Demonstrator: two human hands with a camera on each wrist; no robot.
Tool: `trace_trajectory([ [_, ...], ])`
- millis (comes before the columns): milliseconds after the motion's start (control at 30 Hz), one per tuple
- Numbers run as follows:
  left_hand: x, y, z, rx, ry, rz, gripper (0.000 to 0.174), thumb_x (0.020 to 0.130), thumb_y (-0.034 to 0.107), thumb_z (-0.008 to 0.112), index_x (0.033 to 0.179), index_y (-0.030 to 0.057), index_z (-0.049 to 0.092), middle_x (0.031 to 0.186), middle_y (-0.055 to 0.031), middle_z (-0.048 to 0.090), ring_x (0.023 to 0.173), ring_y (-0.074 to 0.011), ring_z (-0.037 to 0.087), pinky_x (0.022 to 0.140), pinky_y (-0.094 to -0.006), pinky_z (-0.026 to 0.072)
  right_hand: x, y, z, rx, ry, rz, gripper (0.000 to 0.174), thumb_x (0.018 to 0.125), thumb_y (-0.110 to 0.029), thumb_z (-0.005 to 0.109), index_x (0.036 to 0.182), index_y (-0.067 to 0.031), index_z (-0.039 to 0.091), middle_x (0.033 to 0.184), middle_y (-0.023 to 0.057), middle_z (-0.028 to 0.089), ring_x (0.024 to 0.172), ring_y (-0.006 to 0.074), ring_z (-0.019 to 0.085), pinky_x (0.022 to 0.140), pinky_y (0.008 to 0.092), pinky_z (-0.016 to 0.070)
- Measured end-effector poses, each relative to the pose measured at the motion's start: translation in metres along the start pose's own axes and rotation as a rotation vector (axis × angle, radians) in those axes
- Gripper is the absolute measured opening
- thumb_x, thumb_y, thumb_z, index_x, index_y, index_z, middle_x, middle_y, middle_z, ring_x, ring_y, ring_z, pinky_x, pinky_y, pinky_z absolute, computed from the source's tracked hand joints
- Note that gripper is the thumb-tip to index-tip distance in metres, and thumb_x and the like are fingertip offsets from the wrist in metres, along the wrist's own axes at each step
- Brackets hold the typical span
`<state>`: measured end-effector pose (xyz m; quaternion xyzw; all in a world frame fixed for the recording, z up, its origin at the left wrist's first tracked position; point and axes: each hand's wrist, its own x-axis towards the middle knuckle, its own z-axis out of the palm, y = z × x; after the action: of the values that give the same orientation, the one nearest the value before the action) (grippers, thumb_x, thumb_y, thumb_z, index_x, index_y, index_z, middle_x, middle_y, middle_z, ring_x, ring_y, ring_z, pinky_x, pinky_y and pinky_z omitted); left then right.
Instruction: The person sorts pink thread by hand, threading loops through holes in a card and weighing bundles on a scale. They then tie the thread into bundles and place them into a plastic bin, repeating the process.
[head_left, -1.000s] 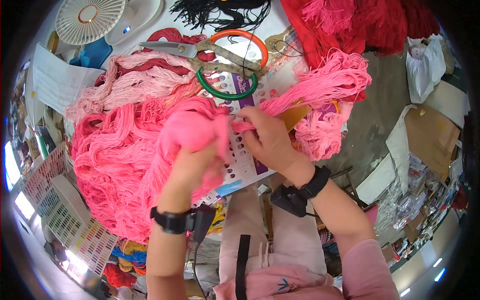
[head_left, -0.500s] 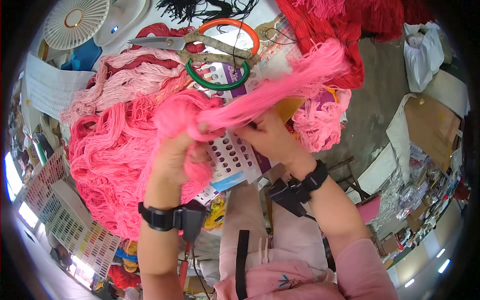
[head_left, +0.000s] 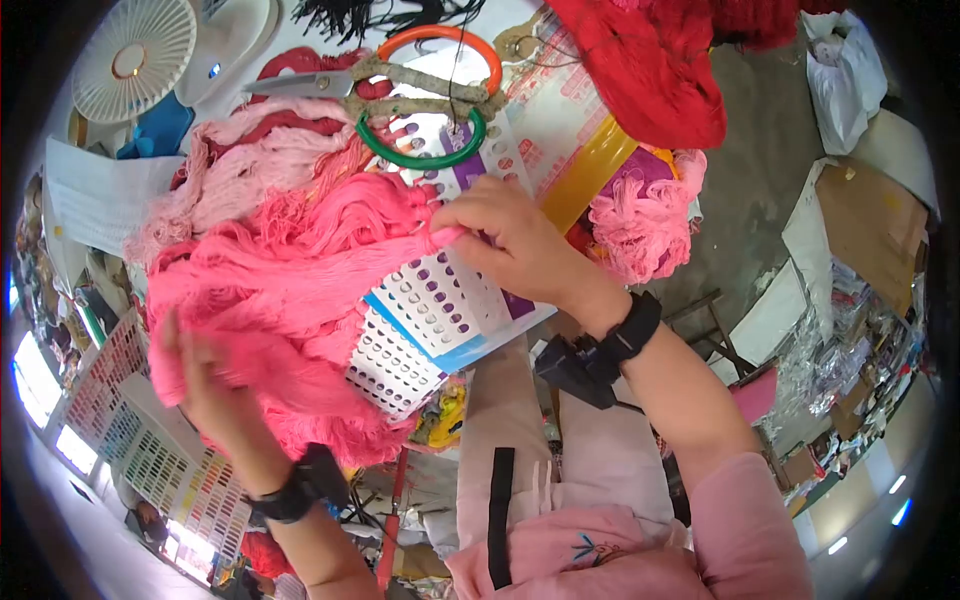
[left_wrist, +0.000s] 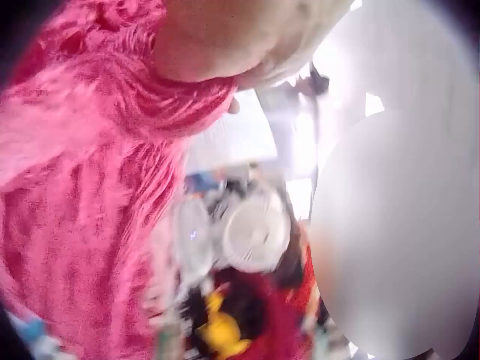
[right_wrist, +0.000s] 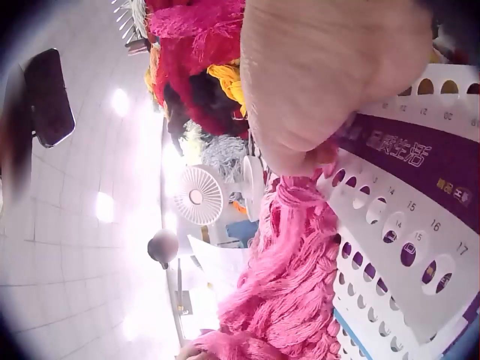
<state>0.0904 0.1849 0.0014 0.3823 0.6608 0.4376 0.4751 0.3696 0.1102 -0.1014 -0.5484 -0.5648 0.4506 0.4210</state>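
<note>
A long bright pink yarn skein (head_left: 300, 265) stretches between the two hands over the pile. My right hand (head_left: 510, 240) pinches its end between thumb and fingers, above the white card with rows of holes (head_left: 425, 300). At the skein's other end, my left hand (head_left: 215, 390) is blurred in the head view. In the left wrist view that hand (left_wrist: 247, 37) grips pink yarn (left_wrist: 82, 217), which bunches under its fingers. Pink strands (right_wrist: 289, 262) run down from the right hand (right_wrist: 330, 67) in the right wrist view.
Scissors (head_left: 400, 105) with orange and green handles lie beyond the skein. Paler pink yarn (head_left: 230, 165) lies at the left, red yarn (head_left: 650, 75) at the back right. A white fan (head_left: 130, 62) stands at the far left, and yellow tape (head_left: 590, 170) lies right of the hand.
The bunched skein has been swung across and drawn out lengthwise. My left hand has moved left and toward the pile's edge, while the right hand has shifted slightly toward the left.
</note>
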Motion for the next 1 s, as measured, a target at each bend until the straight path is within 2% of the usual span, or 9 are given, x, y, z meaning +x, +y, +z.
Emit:
trace_trajectory([
  [100, -0.058, -0.018, 0.092, 0.232, -0.321, -0.241, 0.028, 0.08, 0.012, 0.046, 0.105, 0.001, 0.047, 0.057, 0.0033, 0.045, 0.044, -0.0037, 0.038, 0.039, -0.0157, 0.0312, 0.006, 0.003, 0.006, -0.048, 0.118, -0.162, 0.011, 0.066, -0.011, 0.053, 0.076, -0.0079, 0.055, 0.071, 0.0031, 0.053, 0.073, 0.0192, 0.047, 0.066, 0.0325, 0.0339],
  [200, -0.061, -0.055, 0.131, 0.36, -0.531, -0.119, 0.008, 0.073, 0.0, 0.052, 0.081, -0.0005, 0.054, 0.064, -0.0023, 0.054, 0.051, -0.0081, 0.048, 0.047, -0.0189, 0.0376, 0.004, 0.007, 0.002, 0.159, 0.099, -0.134, 0.014, 0.067, -0.011, 0.055, 0.08, -0.007, 0.055, 0.076, 0.0055, 0.054, 0.073, 0.0206, 0.049, 0.067, 0.0318, 0.0363],
  [267, -0.045, -0.067, 0.131, 0.341, -0.605, -0.142, 0.007, 0.073, 0.001, 0.052, 0.079, -0.0007, 0.054, 0.062, -0.0017, 0.053, 0.05, -0.0075, 0.048, 0.045, -0.0192, 0.0368, 0.0, 0.001, 0.002, 0.429, 0.131, 0.221, 0.018, 0.066, -0.013, 0.057, 0.082, -0.0067, 0.054, 0.077, 0.0059, 0.055, 0.072, 0.0218, 0.05, 0.069, 0.031, 0.037],
  [400, -0.032, -0.045, 0.127, 0.532, -0.57, -0.143, 0.009, 0.075, 0.006, 0.05, 0.073, -0.0015, 0.054, 0.055, -0.0016, 0.05, 0.043, -0.007, 0.043, 0.039, -0.02, 0.0332, 0.003, -0.007, 0.005, 0.479, 0.196, 0.297, 0.023, 0.063, -0.015, 0.06, 0.083, -0.007, 0.053, 0.077, 0.0067, 0.055, 0.068, 0.0234, 0.05, 0.066, 0.0322, 0.0376],
  [533, -0.013, -0.009, 0.059, 0.207, -0.287, -0.787, 0.018, 0.076, 0.016, 0.051, 0.085, -0.0001, 0.053, 0.054, 0.0012, 0.048, 0.037, -0.0013, 0.032, 0.032, -0.0165, 0.024, 0.004, -0.003, 0.013, -0.156, 0.144, -0.065, 0.029, 0.057, -0.012, 0.06, 0.085, -0.009, 0.052, 0.077, 0.0057, 0.052, 0.072, 0.0224, 0.048, 0.065, 0.0343, 0.0355],
  [733, -0.001, 0.046, -0.024, 0.036, -0.313, -0.671, 0.023, 0.081, 0.019, 0.047, 0.089, -0.0016, 0.052, 0.067, -0.0026, 0.053, 0.038, -0.0021, 0.035, 0.032, -0.0165, 0.0257, 0.003, -0.006, 0.017, -0.333, 0.139, -0.048, 0.034, 0.058, -0.01, 0.056, 0.092, -0.0104, 0.049, 0.083, 0.0048, 0.047, 0.082, 0.0231, 0.044, 0.074, 0.0357, 0.0311],
  [800, -0.013, 0.05, -0.009, 0.121, 0.108, -0.187, 0.023, 0.082, 0.02, 0.046, 0.09, -0.0008, 0.052, 0.066, -0.0021, 0.053, 0.039, -0.0033, 0.038, 0.034, -0.016, 0.028, 0.004, -0.005, 0.016, -0.346, 0.119, -0.067, 0.036, 0.057, -0.012, 0.058, 0.092, -0.0105, 0.049, 0.083, 0.0059, 0.047, 0.083, 0.0243, 0.043, 0.073, 0.0359, 0.0318],
  [867, -0.045, 0.077, -0.016, 0.103, 0.198, -0.065, 0.021, 0.081, 0.019, 0.047, 0.088, -0.0001, 0.053, 0.064, -0.0013, 0.053, 0.044, -0.0057, 0.044, 0.039, -0.0157, 0.0329, 0.005, -0.005, 0.015, -0.334, 0.075, -0.065, 0.039, 0.055, -0.014, 0.061, 0.092, -0.0102, 0.049, 0.084, 0.0067, 0.047, 0.084, 0.0254, 0.043, 0.072, 0.0369, 0.0325],
  [1000, -0.145, 0.104, -0.056, 0.655, -0.594, -0.483, 0.018, 0.076, 0.016, 0.053, 0.086, 0.0016, 0.054, 0.071, -0.0052, 0.055, 0.063, -0.0108, 0.052, 0.055, -0.0217, 0.0419, -0.01, -0.059, 0.029, -0.302, -0.05, -0.369, 0.046, 0.054, -0.013, 0.061, 0.097, -0.0081, 0.045, 0.089, 0.0127, 0.044, 0.083, 0.0296, 0.044, 0.071, 0.0387, 0.0345],
])
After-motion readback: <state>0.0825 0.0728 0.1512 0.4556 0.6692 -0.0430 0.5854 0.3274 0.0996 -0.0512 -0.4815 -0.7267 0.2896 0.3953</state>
